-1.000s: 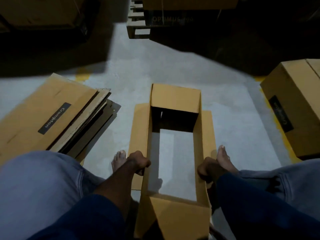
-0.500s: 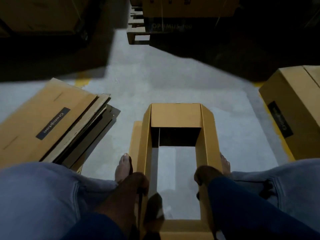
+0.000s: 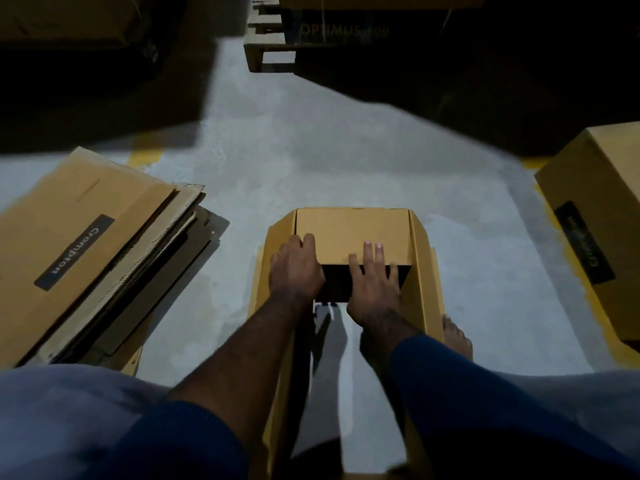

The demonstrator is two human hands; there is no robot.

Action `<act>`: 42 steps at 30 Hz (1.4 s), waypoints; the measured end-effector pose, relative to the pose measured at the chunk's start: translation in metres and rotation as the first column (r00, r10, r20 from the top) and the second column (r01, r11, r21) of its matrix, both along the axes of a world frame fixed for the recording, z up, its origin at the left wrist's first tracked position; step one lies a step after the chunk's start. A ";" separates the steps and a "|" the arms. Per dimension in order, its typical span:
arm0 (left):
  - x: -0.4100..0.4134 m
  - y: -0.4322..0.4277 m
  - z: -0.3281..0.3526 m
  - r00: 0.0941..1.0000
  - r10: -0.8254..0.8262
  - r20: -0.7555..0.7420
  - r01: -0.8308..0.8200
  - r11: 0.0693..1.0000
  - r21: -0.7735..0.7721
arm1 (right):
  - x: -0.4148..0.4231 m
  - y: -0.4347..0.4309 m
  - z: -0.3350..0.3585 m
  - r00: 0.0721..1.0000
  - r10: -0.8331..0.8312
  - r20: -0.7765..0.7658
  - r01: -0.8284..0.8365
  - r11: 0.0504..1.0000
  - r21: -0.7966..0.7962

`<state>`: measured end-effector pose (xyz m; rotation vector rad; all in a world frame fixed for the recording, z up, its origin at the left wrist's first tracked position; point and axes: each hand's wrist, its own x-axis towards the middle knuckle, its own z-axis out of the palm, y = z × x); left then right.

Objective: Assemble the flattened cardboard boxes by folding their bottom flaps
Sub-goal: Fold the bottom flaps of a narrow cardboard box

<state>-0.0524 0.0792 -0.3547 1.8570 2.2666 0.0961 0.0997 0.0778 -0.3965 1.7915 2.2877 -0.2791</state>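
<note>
Cardboard box (image 3: 425, 271) stands on the floor (image 3: 311, 161) between the seated person's knees. It is open through, with bare floor visible inside. Both arms reach forward to its far end flap (image 3: 349, 228). The right hand (image 3: 375, 285) lies palm down, its fingers (image 3: 372, 252) straight and slightly spread, flat on the flap's near edge. The left hand (image 3: 296, 268) rests on the flap's left corner with fingers bent; whether they grip an edge cannot be told. Both long side flaps tilt inward. A stack of flattened boxes (image 3: 86, 237) lies at left, and an assembled box (image 3: 602, 181) stands at right.
</note>
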 end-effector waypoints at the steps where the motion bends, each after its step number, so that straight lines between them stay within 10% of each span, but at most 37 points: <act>1: -0.004 -0.001 -0.006 1.000 0.005 0.009 -0.006 0.999 0.038 | 0.006 0.003 -0.003 1.000 0.018 0.002 -0.018 0.999 0.036; 12: -0.011 0.004 -0.033 0.996 -0.092 -0.019 0.094 0.959 0.267 | 0.025 0.076 0.003 0.933 0.360 -0.022 -0.335 0.888 0.316; 20: -0.011 0.066 -0.020 0.957 -0.244 -0.154 0.286 0.873 0.396 | 0.009 0.144 0.042 0.968 0.236 -0.085 -0.138 0.783 0.606; 30: -0.024 0.155 -0.072 0.939 -0.341 -0.035 0.337 0.938 -0.084 | 0.013 0.201 -0.025 0.962 0.205 -0.182 -0.218 0.974 -0.057; 42: -0.017 0.166 -0.077 0.976 -0.206 0.064 0.205 0.978 0.025 | 0.012 0.203 -0.026 0.947 0.169 -0.274 -0.157 0.985 0.064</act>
